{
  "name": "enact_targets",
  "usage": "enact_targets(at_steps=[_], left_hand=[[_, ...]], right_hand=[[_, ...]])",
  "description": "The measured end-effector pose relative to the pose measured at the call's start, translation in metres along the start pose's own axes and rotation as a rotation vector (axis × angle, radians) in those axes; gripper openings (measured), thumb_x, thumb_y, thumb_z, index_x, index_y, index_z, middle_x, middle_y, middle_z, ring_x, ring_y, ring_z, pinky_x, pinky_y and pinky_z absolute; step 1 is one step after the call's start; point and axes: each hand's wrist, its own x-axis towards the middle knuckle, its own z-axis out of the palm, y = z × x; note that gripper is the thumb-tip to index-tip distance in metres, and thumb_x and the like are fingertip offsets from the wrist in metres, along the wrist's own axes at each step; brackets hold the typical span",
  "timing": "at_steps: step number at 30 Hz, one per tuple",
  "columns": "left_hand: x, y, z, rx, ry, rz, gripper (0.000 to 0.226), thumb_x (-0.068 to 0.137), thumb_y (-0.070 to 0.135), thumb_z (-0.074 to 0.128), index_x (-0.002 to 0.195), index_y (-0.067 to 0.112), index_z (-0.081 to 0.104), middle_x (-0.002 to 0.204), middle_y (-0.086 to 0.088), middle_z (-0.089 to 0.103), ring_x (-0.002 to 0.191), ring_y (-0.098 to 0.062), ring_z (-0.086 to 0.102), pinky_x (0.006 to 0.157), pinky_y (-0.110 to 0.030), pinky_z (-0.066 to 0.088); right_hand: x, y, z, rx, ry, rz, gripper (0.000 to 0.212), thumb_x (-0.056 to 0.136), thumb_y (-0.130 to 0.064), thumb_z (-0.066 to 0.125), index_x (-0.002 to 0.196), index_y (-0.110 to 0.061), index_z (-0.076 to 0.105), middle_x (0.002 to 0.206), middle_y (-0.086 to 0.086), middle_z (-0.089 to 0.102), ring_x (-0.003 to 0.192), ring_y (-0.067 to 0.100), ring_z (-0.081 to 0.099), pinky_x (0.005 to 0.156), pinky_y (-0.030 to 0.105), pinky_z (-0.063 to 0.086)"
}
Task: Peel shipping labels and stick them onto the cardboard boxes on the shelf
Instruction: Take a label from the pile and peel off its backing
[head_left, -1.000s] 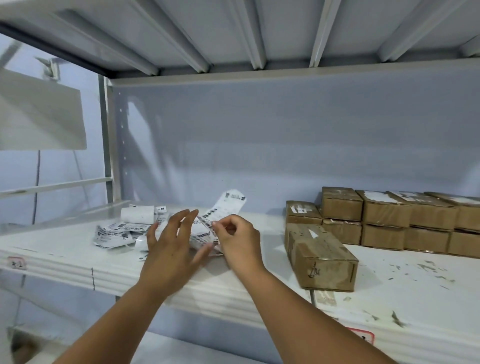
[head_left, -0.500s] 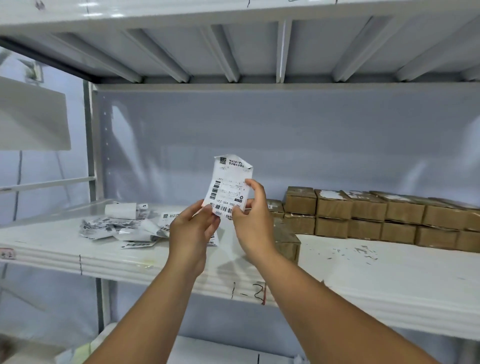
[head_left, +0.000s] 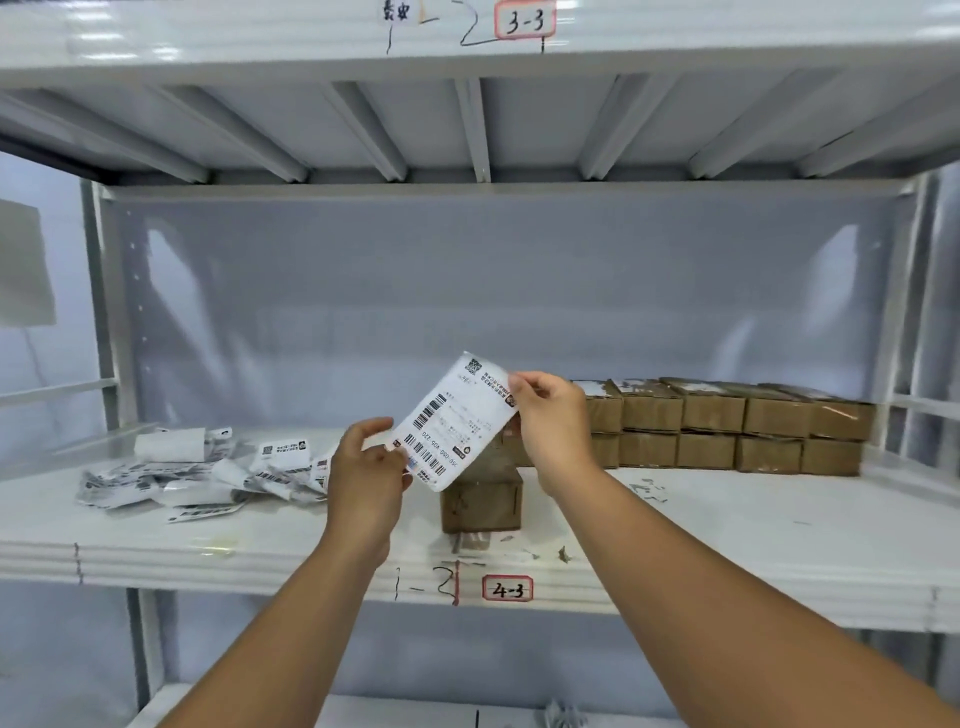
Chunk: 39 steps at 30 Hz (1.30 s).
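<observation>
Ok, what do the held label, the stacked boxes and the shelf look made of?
The label looks like thin matte white paper, printed; it curves between the left hand and right hand. The stacked boxes: dull brown cardboard, creased edges. The shelf: likely white-painted metal, faint sheen, folded front lip.

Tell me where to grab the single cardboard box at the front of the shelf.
Probably from the front: span the box across its two long sides, near the end facing you. That end is narrow, with room on either side. The label hides its top.
</observation>
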Motion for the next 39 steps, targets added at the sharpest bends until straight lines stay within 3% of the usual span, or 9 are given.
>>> enact_targets(at_steps=[4,6,9,15,20,24,28,35,39], left_hand=[[0.006,0.0,-0.001,0.358,0.117,0.3,0.039,0.083,-0.006,0.051,0.093,0.031,0.051,0.108,-0.005,0.055,0.095,-0.023,0.056,0.082,-0.044,0.048],[0.005,0.0,0.002,0.705,0.217,0.547,0.036,0.077,-0.006,0.06,0.085,0.029,0.067,0.12,-0.005,0.044,0.11,-0.028,0.042,0.093,-0.04,0.035],[0.002,-0.002,0.01,0.992,0.234,0.739,0.026,0.068,0.001,0.072,0.078,0.025,0.075,0.121,-0.008,0.048,0.108,-0.025,0.031,0.084,-0.036,0.019],[-0.001,0.004,0.02,0.867,0.295,0.804,0.012,0.081,0.034,0.067,0.087,0.028,0.076,0.121,-0.002,0.055,0.112,-0.019,0.033,0.084,-0.034,0.017],[-0.002,0.008,0.018,0.854,0.17,0.715,0.018,0.085,0.027,0.067,0.102,0.029,0.072,0.109,0.006,0.061,0.107,-0.017,0.053,0.089,-0.033,0.018],[-0.004,0.009,0.017,0.791,0.058,0.852,0.019,0.083,0.011,0.061,0.096,0.016,0.074,0.095,-0.001,0.065,0.087,-0.023,0.062,0.084,-0.036,0.039],[-0.009,0.011,0.018,0.822,0.017,0.851,0.026,0.08,-0.004,0.06,0.098,0.01,0.074,0.105,-0.009,0.065,0.098,-0.029,0.058,0.082,-0.03,0.041],[-0.014,0.014,0.015,0.763,0.024,0.819,0.015,0.087,0.01,0.061,0.097,0.016,0.07,0.104,0.005,0.066,0.093,-0.015,0.06,0.076,-0.022,0.039],[-0.013,0.011,0.015,0.74,0.017,0.788,0.011,0.089,0.019,0.063,0.098,0.016,0.068,0.108,0.008,0.063,0.087,-0.001,0.05,0.069,-0.003,0.031]], right_hand=[[-0.003,0.0,-0.008,0.208,-0.126,0.208,0.022,0.097,-0.012,0.05,0.082,-0.02,0.064,0.086,0.001,0.07,0.069,0.013,0.063,0.071,0.031,0.056],[-0.007,-0.003,-0.007,0.343,-0.197,0.322,0.02,0.097,-0.005,0.047,0.089,-0.014,0.062,0.086,0.005,0.07,0.066,0.014,0.065,0.068,0.027,0.055],[-0.012,-0.007,0.0,0.481,-0.258,0.411,0.02,0.097,0.001,0.043,0.1,-0.006,0.061,0.086,0.01,0.07,0.072,0.021,0.067,0.064,0.028,0.058],[-0.023,-0.014,0.013,0.595,-0.329,0.363,0.02,0.092,0.005,0.047,0.095,-0.007,0.064,0.077,0.007,0.07,0.062,0.014,0.067,0.061,0.023,0.056],[-0.028,-0.014,0.018,0.682,-0.303,0.33,0.018,0.095,-0.007,0.051,0.083,-0.008,0.064,0.07,0.005,0.072,0.063,0.013,0.069,0.063,0.023,0.056],[-0.032,-0.011,0.022,0.693,-0.293,0.322,0.013,0.093,-0.019,0.059,0.093,-0.005,0.059,0.07,0.003,0.069,0.061,0.011,0.067,0.059,0.021,0.054],[-0.034,-0.01,0.025,0.703,-0.282,0.343,0.008,0.094,-0.01,0.056,0.087,-0.007,0.057,0.072,0.007,0.064,0.059,0.012,0.063,0.055,0.02,0.054],[-0.037,-0.012,0.024,0.799,-0.282,0.415,0.016,0.097,-0.001,0.045,0.083,-0.005,0.053,0.061,0.008,0.064,0.056,0.017,0.065,0.056,0.025,0.056],[-0.04,-0.013,0.025,0.862,-0.294,0.437,0.011,0.098,-0.003,0.045,0.09,-0.003,0.054,0.075,0.015,0.066,0.065,0.023,0.069,0.057,0.026,0.057]])
